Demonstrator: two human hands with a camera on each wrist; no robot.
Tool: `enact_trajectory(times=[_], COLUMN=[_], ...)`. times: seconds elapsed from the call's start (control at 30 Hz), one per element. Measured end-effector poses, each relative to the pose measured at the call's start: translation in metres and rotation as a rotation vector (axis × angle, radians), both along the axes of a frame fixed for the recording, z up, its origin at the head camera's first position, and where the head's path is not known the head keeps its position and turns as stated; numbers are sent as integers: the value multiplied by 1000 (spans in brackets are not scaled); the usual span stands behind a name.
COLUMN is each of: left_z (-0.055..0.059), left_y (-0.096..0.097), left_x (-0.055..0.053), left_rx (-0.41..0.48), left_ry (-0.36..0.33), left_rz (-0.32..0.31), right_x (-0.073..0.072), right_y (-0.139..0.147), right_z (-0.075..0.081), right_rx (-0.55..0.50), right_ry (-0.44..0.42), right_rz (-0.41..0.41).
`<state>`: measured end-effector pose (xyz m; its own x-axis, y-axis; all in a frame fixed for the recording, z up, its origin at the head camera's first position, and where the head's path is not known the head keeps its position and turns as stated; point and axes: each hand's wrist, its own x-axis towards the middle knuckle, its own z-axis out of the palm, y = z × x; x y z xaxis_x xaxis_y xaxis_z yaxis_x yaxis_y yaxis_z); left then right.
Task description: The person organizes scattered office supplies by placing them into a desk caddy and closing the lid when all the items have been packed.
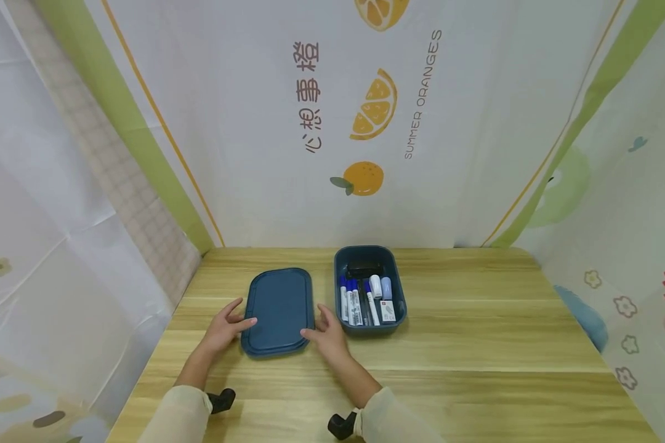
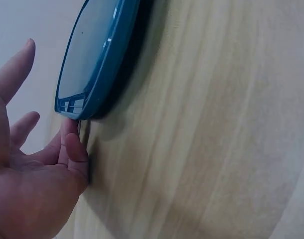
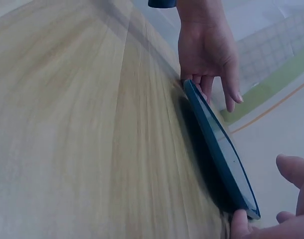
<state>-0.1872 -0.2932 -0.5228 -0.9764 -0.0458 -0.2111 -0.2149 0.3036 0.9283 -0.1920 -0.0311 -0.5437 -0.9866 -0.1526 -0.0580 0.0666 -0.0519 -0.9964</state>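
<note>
A dark blue lid (image 1: 279, 311) lies at the left of the table, a shadow showing beneath its edge in both wrist views. My left hand (image 1: 224, 326) is at its left side; in the left wrist view a fingertip (image 2: 75, 147) meets the corner of the lid while the thumb stands off. On the opposite side is my right hand (image 1: 328, 335), a fingertip (image 3: 240, 221) at the lid's near end and the thumb apart from it. Neither hand is curled around the lid.
Right of the lid stands a matching blue box (image 1: 372, 331). Inside are several blue-capped markers (image 1: 350, 301), a small white box (image 1: 387, 312), a white bottle-like item (image 1: 375, 287), a lavender one (image 1: 386, 288) and a black object (image 1: 364, 269). A printed curtain (image 1: 266, 203) hangs behind the table.
</note>
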Motion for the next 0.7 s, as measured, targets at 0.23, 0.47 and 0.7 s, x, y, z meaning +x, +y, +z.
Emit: enact_trajectory(times=[0.23,0.47,0.7], left_z=[2,6,16], left_y=[-3,-4,-4], left_x=[4,8,9], left_rx=[1,81,118], left_ry=[-8,-23,-9], left_rz=[-33,-90,-159], right_x=[-2,0,2], right_y=[6,8,13], right_z=[-4,-3,0], right_rx=[-87,-71,-1], right_ry=[-73,-69,-43], right_rz=[66,148,239])
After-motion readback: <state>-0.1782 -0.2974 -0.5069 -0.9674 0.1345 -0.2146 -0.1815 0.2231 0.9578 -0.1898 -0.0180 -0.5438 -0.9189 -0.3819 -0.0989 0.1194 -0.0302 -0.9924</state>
